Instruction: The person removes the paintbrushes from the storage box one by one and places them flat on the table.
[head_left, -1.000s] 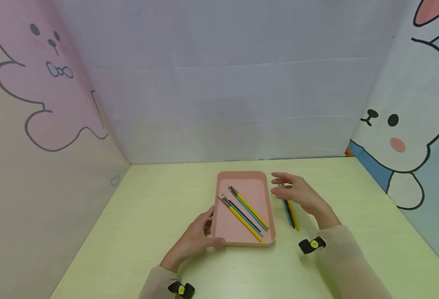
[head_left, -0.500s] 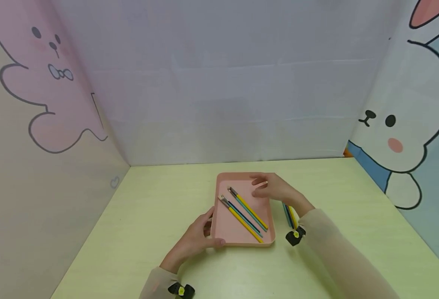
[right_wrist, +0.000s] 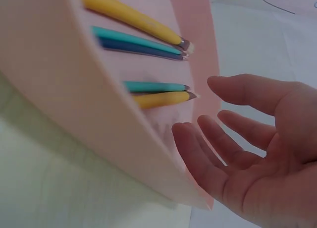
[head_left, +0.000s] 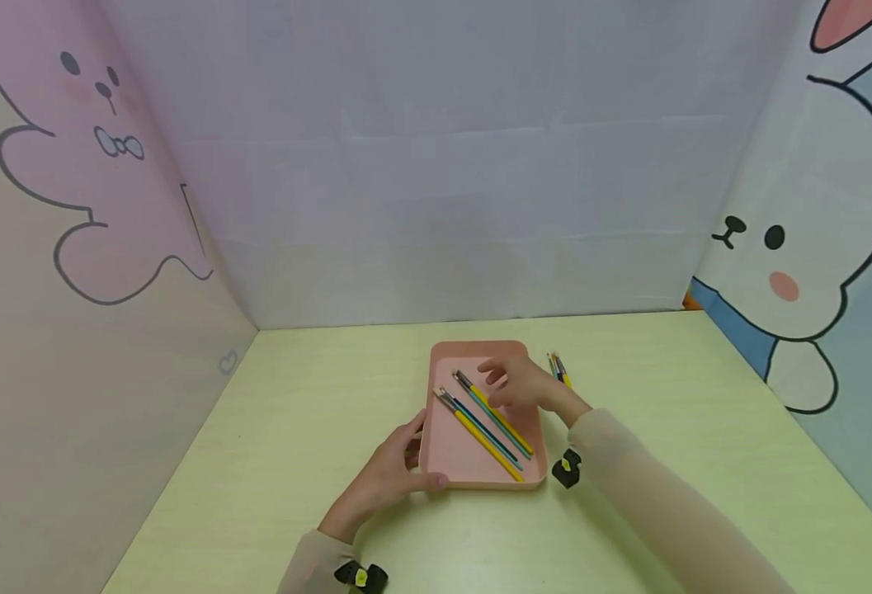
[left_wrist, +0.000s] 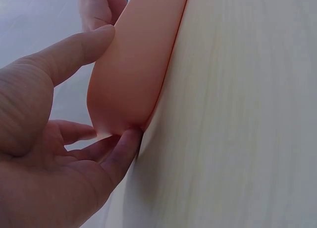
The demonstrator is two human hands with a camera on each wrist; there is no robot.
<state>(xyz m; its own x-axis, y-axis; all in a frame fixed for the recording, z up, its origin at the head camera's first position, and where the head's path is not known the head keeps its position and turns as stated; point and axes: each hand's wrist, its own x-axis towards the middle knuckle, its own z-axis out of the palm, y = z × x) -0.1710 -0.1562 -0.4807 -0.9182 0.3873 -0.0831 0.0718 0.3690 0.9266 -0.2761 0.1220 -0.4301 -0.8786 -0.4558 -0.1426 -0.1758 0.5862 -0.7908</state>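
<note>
A shallow pink tray holds several slim paintbrushes with yellow, teal and navy handles, lying diagonally. One of them, a yellow paintbrush, is nearest the tray's left side. My left hand grips the tray's near left corner, thumb on the near wall and fingers against the left wall; the left wrist view shows this too. Over the upper right of the tray hovers my right hand, its fingers loosely bent. In the right wrist view nothing is between those fingers, and the brush tips point toward them.
More paintbrushes lie on the table just right of the tray, partly hidden by my right wrist. The pale yellow-green table meets a white back wall. Side panels carry a pink cartoon animal and a white rabbit.
My right hand has moved left, from above the brushes beside the tray to over the tray, then slightly nearer me. My left hand and the tray have stayed put.
</note>
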